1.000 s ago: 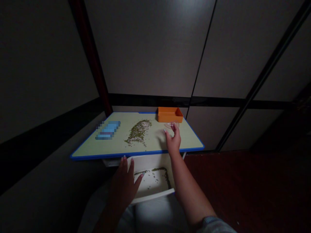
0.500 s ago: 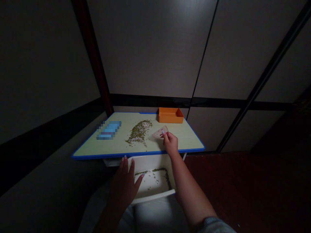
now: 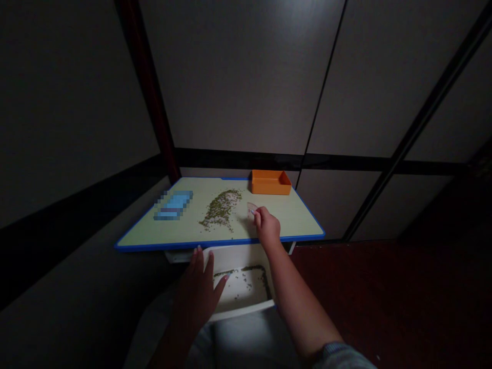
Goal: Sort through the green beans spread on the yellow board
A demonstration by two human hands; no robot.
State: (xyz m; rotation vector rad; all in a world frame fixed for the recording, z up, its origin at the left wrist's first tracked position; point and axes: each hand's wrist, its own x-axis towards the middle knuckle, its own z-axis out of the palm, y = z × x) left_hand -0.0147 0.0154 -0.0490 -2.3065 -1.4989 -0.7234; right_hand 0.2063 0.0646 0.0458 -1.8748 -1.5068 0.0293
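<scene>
My right hand [image 3: 267, 225] pinches a thin, see-through, wedge-shaped plastic piece [image 3: 251, 207] with reddish marks, held upright over the tabletop. To its left, a patch of small green beans [image 3: 221, 209] is spread on the pale green table [image 3: 184, 233], apart from the piece. My left hand [image 3: 202, 284] has its fingers spread and rests at the left side of a white drawer [image 3: 240, 311] below the table's front edge. More beans [image 3: 253, 268] lie inside that drawer, mostly along its back and right walls.
An orange open box [image 3: 271, 188] stands at the table's back right. A blurred blue flat thing [image 3: 173, 205] lies at the left. The table has a blue rim [image 3: 154, 247]. Behind it rise grey panels [image 3: 238, 77]; a dark red floor [image 3: 365, 287] is at the right.
My right hand has turned and shifted slightly left, and the plastic piece now shows narrower and more upright. My left hand and the bean patch look the same.
</scene>
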